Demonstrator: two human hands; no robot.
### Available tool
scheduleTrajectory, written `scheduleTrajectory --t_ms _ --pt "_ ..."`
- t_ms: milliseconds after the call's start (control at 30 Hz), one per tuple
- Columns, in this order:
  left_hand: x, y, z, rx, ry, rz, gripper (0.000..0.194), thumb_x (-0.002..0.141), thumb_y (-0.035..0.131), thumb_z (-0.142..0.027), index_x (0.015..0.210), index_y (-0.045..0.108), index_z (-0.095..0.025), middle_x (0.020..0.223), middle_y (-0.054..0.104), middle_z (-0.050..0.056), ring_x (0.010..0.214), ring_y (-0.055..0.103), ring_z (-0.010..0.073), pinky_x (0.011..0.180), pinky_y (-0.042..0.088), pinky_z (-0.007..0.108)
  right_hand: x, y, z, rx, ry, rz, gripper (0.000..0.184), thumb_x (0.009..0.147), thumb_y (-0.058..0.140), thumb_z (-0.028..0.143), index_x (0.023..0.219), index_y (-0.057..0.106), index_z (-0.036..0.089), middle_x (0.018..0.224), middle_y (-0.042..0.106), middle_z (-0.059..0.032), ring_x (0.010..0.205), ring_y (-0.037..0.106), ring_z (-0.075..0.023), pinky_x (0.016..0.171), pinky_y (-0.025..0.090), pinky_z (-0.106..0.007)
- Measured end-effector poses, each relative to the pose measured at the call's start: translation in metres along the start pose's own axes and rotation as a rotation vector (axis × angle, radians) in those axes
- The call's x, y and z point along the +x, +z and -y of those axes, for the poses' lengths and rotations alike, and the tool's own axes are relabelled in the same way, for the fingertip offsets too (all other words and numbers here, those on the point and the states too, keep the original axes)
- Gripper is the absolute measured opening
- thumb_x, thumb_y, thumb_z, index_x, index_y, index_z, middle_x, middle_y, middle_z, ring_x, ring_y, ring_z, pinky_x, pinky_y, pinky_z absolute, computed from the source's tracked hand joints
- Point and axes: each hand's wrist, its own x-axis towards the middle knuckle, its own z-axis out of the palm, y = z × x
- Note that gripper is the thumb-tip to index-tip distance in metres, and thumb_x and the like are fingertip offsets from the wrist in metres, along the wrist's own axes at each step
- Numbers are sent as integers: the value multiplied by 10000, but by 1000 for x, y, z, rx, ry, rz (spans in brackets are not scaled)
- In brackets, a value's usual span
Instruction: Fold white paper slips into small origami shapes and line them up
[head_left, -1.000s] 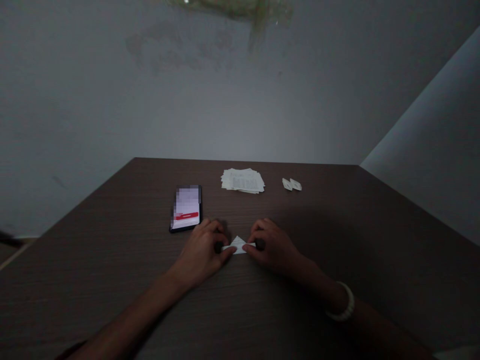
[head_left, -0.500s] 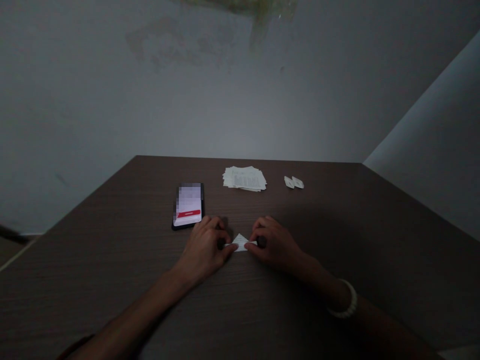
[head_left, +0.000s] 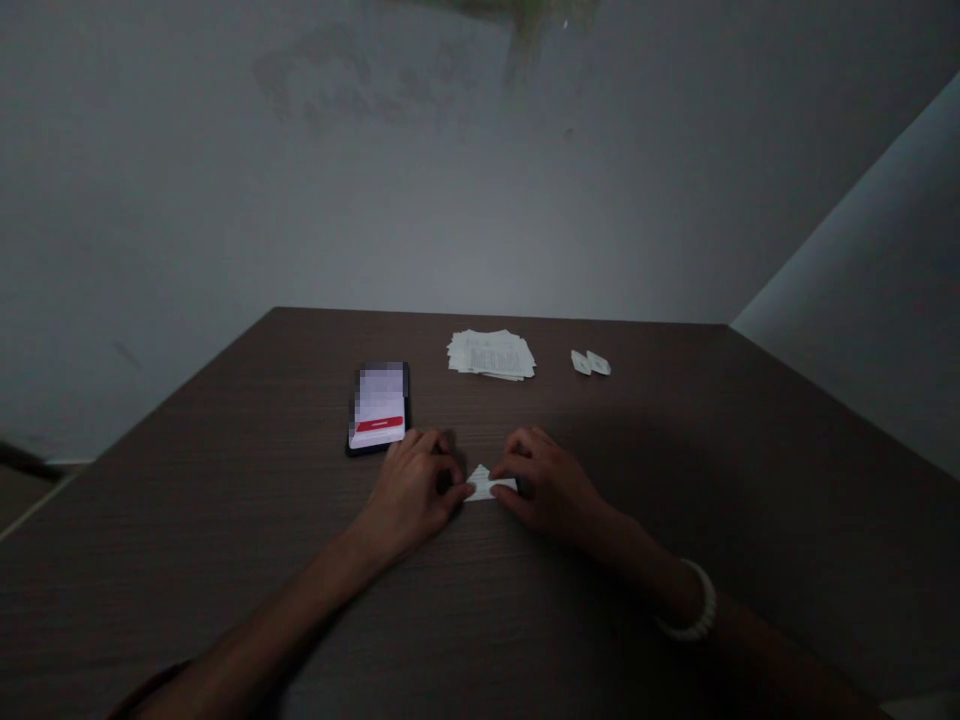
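Observation:
A small folded piece of white paper [head_left: 481, 486] lies low over the table in front of me, its pointed tip facing away. My left hand [head_left: 412, 490] pinches its left end between thumb and fingers, hiding that end. At the right end, my right hand [head_left: 553, 484] has its thumb on the near side and a finger over the top, slightly apart around the paper's strip. A white bracelet [head_left: 703, 600] circles my right wrist.
A phone [head_left: 379, 408] with a lit screen lies just beyond my left hand. Farther back on the brown table [head_left: 465, 620] are a stack of printed paper sheets [head_left: 491, 354] and two small folded papers [head_left: 591, 363]. A grey wall [head_left: 480, 220] stands behind the table.
My right thumb and finger have loosened a little, baring more of the paper's right end. The left end has slipped deeper behind my left fingers. The view has shifted slightly.

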Motion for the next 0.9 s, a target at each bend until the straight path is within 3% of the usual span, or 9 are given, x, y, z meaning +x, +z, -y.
scheduleTrajectory --t_ms 267,500,700,900 --pt "-1 -2 7 -6 -5 25 128 778 696 -326 720 679 -213 959 578 42 931 497 249 808 380 391 -4 1 -4 -66 -191 83 228 844 581 99 918 722 263 958 556 -46 871 477 -176 738 383 -303" --pt "0 -3 6 -2 1 23 120 780 694 -307 714 678 -208 973 570 47 947 498 257 805 377 393 -4 -2 -4 -201 -296 137 226 892 546 161 972 708 297 982 552 -53 847 439 -187 720 355 -312" --pt "0 -1 8 6 12 14 121 784 694 -316 721 683 -213 958 570 46 941 492 259 795 374 388 -6 -5 -2 -210 -257 158 222 913 534 189 1007 707 292 983 559 -63 857 451 -191 720 348 -317" --pt "-1 0 9 5 12 18 155 795 692 -344 725 677 -207 966 573 47 944 489 259 799 375 388 -10 -17 -8 -173 -201 168 199 849 585 170 946 721 278 995 552 -59 901 472 -202 748 362 -334"
